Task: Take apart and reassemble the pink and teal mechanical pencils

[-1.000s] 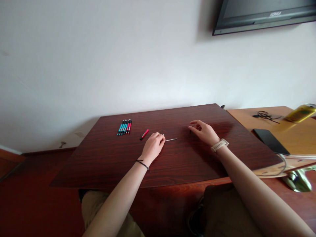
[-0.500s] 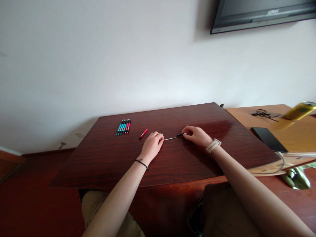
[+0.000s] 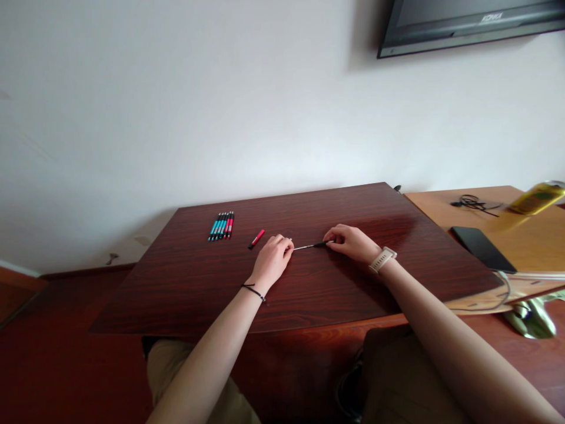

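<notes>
My left hand [image 3: 273, 259] is closed on a thin pale pen refill [image 3: 303, 247], which points right above the table. My right hand [image 3: 351, 242] pinches a short black pen barrel [image 3: 320, 244] between thumb and fingers. The refill's tip meets the left end of that barrel; how far it reaches inside is hidden. Left of my left hand lies a pink and black pen barrel [image 3: 256, 238] on the dark wooden table [image 3: 212, 282]. Farther left, several blue and pink pens [image 3: 220, 226] lie side by side in a row.
A lighter wooden table [image 3: 525, 235] adjoins on the right. It bears a black flat device [image 3: 483, 249], a coiled black cable [image 3: 474, 204] and a yellow can [image 3: 536, 198]. A television [image 3: 477, 26] hangs on the wall above.
The black barrel and the refill tip have come together, closing the small gap between them. My hands have hardly moved, and the pens on the table lie as before.
</notes>
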Tool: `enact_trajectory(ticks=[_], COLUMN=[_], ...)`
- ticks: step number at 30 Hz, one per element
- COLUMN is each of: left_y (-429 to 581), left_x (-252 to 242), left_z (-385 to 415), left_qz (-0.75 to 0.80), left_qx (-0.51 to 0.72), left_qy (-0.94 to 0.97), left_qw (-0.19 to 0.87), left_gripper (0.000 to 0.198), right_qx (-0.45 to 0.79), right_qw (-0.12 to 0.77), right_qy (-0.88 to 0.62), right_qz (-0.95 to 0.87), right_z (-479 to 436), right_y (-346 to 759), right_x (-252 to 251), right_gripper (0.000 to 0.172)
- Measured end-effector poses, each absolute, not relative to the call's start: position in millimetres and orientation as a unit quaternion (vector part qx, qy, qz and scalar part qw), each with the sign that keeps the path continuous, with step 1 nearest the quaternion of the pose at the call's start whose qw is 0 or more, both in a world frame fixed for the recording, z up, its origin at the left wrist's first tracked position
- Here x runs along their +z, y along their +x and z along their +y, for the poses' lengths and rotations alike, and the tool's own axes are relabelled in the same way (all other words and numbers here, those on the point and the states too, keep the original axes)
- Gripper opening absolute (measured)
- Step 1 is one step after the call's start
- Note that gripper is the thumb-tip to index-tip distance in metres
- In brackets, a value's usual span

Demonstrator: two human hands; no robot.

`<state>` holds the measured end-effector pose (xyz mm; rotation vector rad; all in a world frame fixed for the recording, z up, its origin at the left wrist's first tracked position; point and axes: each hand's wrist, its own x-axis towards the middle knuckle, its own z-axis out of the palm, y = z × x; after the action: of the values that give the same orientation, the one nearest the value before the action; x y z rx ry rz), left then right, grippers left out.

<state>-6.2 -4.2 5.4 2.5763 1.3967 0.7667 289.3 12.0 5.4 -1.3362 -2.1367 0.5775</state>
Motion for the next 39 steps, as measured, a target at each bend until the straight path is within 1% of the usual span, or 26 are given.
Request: enact_trajectory(ticks=[7, 18, 22, 25, 29, 32, 34, 39], left_y=[-5.8, -4.0, -2.6, -2.9, -7.9, -13.1, -15.1, -15.7], left_x=[6.4, 2.3, 3.8, 5.9, 8.0, 7.0, 5.9, 5.7], left_z=[-4.3, -3.4, -3.8, -3.9, -1.0, 2.5, 3.9, 4.0], left_qz=[0.456, 0.429, 0.416, 0.413, 0.438, 0.472, 0.485, 0.504], left_qx=[0.254, 0.237, 0.241, 0.270, 0.349, 0.388, 0.381, 0.332], left_qy=[0.850, 0.870, 0.875, 0.866, 0.825, 0.790, 0.786, 0.798], left_qw=[0.065, 0.045, 0.059, 0.084, 0.074, 0.045, 0.033, 0.011], left_gripper=[0.015, 0.015, 0.013, 0.009, 0.009, 0.021, 0.028, 0.027], right_qx=[0.183, 0.198, 0.193, 0.178, 0.175, 0.180, 0.176, 0.132], right_qw=[0.278, 0.296, 0.292, 0.293, 0.295, 0.298, 0.300, 0.287], right_qy=[-0.500, -0.440, -0.416, -0.415, -0.435, -0.473, -0.503, -0.566], right_qz=[-0.800, -0.824, -0.840, -0.843, -0.833, -0.809, -0.791, -0.761], right_z=[8.1, 2.7, 2.1, 3.5, 8.4, 13.3, 16.3, 21.9], right_y=[279.6, 257.5, 254.1, 255.0, 265.1, 279.3, 289.6, 308.5], right_x=[2.3, -1.4, -0.7, 0.3, 1.3, 1.8, 2.3, 1.6], right_gripper=[0.010, 0.013, 0.014, 0.013, 0.014, 0.014, 0.014, 0.016])
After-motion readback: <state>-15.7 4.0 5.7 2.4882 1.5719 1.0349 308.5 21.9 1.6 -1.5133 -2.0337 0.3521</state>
